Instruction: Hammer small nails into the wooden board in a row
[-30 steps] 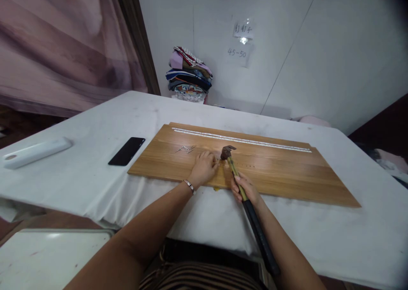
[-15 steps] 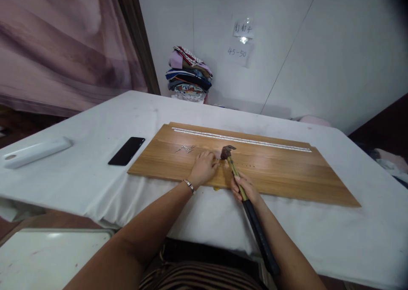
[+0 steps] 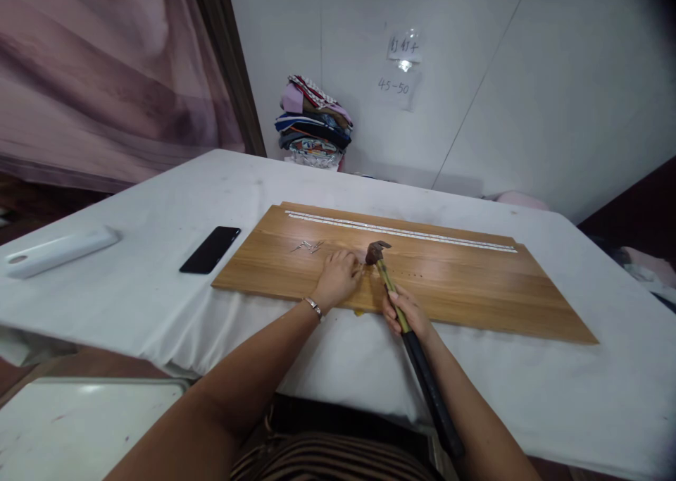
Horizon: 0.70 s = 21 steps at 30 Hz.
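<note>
My right hand (image 3: pixel 406 312) grips a claw hammer (image 3: pixel 391 284) by its yellow shaft, ahead of the black grip. The rusty head is low over the wooden board (image 3: pixel 475 291), right beside the fingertips of my left hand (image 3: pixel 338 277). Those fingers are pinched together on the board around what looks like a nail, mostly hidden by fingers and hammer head. A short row of small dark nail heads or holes (image 3: pixel 409 275) runs to the right of the hammer. Several loose nails (image 3: pixel 308 246) lie on the board, left of and beyond my left hand.
Two white measuring strips (image 3: pixel 401 232) run along the board's far side. A black phone (image 3: pixel 210 250) and a white plastic object with a hole (image 3: pixel 63 252) lie on the white-covered table (image 3: pixel 158 206) to the left. Folded clothes (image 3: pixel 315 123) are stacked by the wall.
</note>
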Each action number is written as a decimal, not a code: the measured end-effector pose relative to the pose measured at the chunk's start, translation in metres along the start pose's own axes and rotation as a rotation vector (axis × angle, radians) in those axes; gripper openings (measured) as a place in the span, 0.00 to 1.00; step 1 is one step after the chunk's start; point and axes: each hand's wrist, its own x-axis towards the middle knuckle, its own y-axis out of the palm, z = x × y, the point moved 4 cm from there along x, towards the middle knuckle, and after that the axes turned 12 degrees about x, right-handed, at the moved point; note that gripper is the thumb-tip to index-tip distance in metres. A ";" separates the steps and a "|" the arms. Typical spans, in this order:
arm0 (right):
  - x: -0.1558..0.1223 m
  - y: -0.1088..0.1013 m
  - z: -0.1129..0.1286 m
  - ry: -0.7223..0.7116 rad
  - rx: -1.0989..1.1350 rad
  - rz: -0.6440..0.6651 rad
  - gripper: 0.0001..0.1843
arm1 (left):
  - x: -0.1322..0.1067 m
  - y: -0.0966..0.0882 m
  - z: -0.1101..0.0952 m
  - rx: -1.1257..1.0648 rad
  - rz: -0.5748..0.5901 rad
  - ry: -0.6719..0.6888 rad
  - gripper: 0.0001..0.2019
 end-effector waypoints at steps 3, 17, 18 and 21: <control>0.000 0.001 0.001 -0.001 -0.001 -0.006 0.25 | -0.001 -0.001 -0.001 0.012 0.021 -0.002 0.04; 0.000 -0.004 -0.002 -0.010 -0.006 0.006 0.25 | -0.001 0.000 0.000 0.037 0.024 0.005 0.05; 0.000 -0.003 -0.002 -0.010 -0.005 0.004 0.25 | -0.001 -0.001 0.000 0.035 0.023 0.003 0.04; 0.000 -0.003 -0.001 -0.004 0.000 -0.001 0.27 | -0.001 -0.002 -0.001 0.028 0.024 0.003 0.04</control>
